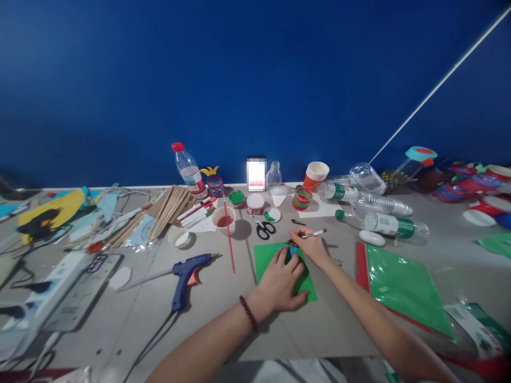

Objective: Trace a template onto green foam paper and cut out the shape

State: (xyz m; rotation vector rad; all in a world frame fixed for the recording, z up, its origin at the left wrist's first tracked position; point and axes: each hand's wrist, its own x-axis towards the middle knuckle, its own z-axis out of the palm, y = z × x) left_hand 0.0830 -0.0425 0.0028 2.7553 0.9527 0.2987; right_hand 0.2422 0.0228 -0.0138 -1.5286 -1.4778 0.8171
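Observation:
My left hand (pixel 282 279) lies spread over a green sheet of paper (pixel 263 255), its fingers on a small blue piece (pixel 293 249) that is partly covered. At the sheet's far edge, my right hand (pixel 311 246) is closed around a pen (pixel 316 234) with a pale barrel. The pen's tip is hidden by my fingers. Beyond the sheet lie black-handled scissors (pixel 265 229) and a white lid (pixel 273 214) with green paint on it. A small dark brush-like item (pixel 298 222) rests just past my right hand.
To the left are a blue glue gun (pixel 186 274) with its cord, a cup (pixel 223 219) with a red stick, markers (pixel 197 213) and wooden sticks (pixel 171 210). Plastic bottles (pixel 389 224) and packed green sheets (pixel 407 282) lie right. Paper cups (pixel 315 175) stand near the blue wall.

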